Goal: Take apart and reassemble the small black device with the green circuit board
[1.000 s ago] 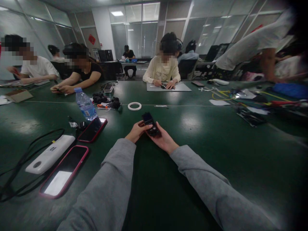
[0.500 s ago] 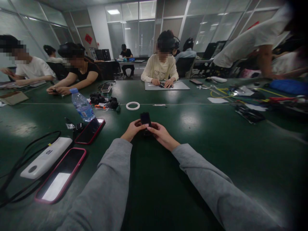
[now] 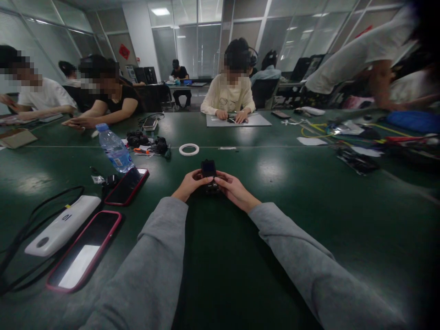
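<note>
Between my hands, over the middle of the green table, is a small black handheld device with a dark screen-like upper part and a lower part that seems to carry small buttons. My left hand grips its left side, with the thumb across the front. On the opposite side my right hand holds it, fingers behind and thumb on the lower front. Both thumbs nearly meet there. The device's back and the fingertips behind it are hidden.
Left of my arms lie a pink-rimmed phone, a white power bank, a red-rimmed phone and a water bottle. A white ring lies beyond my hands. Opposite, a person works on a grey board.
My right thumb has shifted slightly right and more of the device's lower front shows. The view has moved a little; both hands keep hold.
</note>
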The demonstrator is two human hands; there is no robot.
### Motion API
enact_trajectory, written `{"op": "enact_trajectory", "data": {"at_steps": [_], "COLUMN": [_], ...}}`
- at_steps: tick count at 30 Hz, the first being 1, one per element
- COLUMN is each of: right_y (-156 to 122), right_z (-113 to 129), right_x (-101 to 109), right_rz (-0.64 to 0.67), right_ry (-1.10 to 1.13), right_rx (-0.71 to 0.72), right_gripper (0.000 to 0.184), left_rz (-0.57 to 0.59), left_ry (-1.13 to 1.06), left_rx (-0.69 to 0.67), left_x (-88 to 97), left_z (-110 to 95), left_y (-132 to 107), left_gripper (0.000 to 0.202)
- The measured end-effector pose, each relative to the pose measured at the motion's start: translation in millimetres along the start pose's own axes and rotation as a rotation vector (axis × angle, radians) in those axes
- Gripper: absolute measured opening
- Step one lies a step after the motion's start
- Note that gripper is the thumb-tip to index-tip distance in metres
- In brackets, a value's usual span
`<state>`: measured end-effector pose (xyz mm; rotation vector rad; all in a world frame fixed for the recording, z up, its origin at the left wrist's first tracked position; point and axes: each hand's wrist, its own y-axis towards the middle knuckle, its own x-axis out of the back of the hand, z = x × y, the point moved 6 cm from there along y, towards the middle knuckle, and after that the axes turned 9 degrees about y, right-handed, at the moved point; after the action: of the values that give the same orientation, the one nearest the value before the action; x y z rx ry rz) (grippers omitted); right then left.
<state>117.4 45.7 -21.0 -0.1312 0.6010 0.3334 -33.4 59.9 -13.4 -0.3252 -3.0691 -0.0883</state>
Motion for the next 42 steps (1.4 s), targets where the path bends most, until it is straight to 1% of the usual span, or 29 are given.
{"op": "enact_trajectory", "data": {"at_steps": [4,11,16,22,31,39,42], "right_y": [0.1,-0.5,-1.0,-3.7,-4.3,-3.4,-3.0], "right_z": [0.1,-0.4,0.6,3.1,3.5,2.5,2.0], "right_x": [1.1,0.9,0.0,-1.8,-4.3,-3.3,-2.5], "right_rz": [0.006,0.026,0.001,-0.025,-0.015,-0.01,-0.018], "right_ry": [0.007,0.021,0.003,-0.022,0.01,-0.029,-0.023], "right_rx": [-0.003,-0.008,-0.017,-0.02,-0.014,-0.016,-0.021], "right_gripper": [0.049,0.049,0.049,0.05,0.048,0.05,0.049], "left_rz": [0.004,0.03,0.016,0.029,0.039,0.049,0.049], "left_ry": [0.01,-0.007,0.002,-0.02,-0.009,-0.027,-0.054], "left_rx": [-0.023,-0.014,-0.015,-0.025,-0.024,-0.013,-0.003], "left_x": [0.2,-0.7,-1.1,-2.2,-2.3,-1.6,-2.2], "left_z": [-0.3,-1.4,-2.8,-3.1,-3.1,0.5,-1.9], "left_y": [0.2,-0.9,-0.8,-0.1,0.3,2.1,0.8], "left_gripper": [0.059,0.062,0.062,0.062,0.06,0.061,0.06]}}
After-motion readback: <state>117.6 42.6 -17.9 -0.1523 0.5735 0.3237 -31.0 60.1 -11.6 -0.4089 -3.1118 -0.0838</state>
